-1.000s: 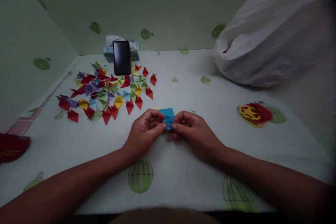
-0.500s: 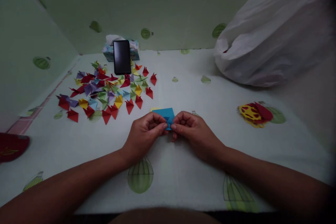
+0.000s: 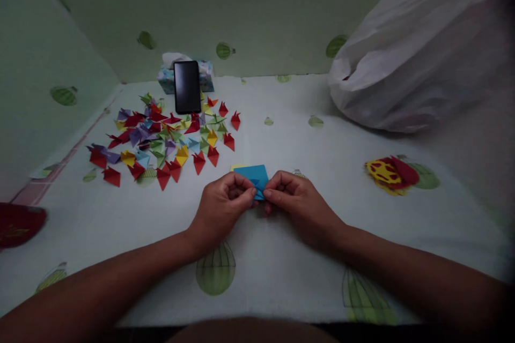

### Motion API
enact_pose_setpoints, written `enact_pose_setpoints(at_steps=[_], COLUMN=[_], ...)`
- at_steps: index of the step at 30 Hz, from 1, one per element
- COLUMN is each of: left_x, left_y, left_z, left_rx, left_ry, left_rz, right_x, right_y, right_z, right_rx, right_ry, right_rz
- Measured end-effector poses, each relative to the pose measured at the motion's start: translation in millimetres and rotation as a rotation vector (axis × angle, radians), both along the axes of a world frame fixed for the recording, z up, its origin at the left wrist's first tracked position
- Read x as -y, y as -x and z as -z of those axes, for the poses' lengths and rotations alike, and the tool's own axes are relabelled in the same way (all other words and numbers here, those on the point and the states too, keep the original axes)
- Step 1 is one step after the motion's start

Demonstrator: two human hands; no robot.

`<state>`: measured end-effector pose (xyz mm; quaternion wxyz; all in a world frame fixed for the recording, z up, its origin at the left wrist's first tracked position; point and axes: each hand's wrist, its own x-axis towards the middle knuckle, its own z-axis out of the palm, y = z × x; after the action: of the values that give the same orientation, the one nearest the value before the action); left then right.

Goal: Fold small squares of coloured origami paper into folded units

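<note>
My left hand (image 3: 223, 207) and my right hand (image 3: 296, 203) meet at the middle of the cloth-covered surface (image 3: 281, 257). Both pinch a small folded blue paper piece (image 3: 257, 192) between thumb and fingers. Just beyond the fingertips a flat blue paper sheet (image 3: 251, 172) lies on the cloth, with a yellow edge showing under it. A spread of several folded paper triangles (image 3: 161, 139) in red, yellow, green, purple and blue lies to the upper left.
A black phone (image 3: 187, 87) leans against a tissue box (image 3: 167, 80) at the back. A large white plastic bag (image 3: 418, 59) fills the right rear. A red and yellow patch (image 3: 388, 172) lies at right, a dark red object (image 3: 18, 223) at the left edge.
The hands stay together on the blue piece with only small finger movements. More of the flat blue sheet shows beyond the fingers than a second ago.
</note>
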<state>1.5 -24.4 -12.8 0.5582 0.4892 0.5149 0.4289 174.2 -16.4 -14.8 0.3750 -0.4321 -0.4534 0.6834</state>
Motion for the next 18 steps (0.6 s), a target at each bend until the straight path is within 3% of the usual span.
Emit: enact_pose_setpoints(at_steps=[18], left_x=[0.8], left_y=[0.1], left_z=[1.7], left_rx=[-0.241], left_ry=[-0.163], left_rz=[-0.039], right_x=[-0.4], right_y=[0.0], right_z=[2.1], right_rx=[-0.017], right_ry=[0.001], right_rz=[-0.025])
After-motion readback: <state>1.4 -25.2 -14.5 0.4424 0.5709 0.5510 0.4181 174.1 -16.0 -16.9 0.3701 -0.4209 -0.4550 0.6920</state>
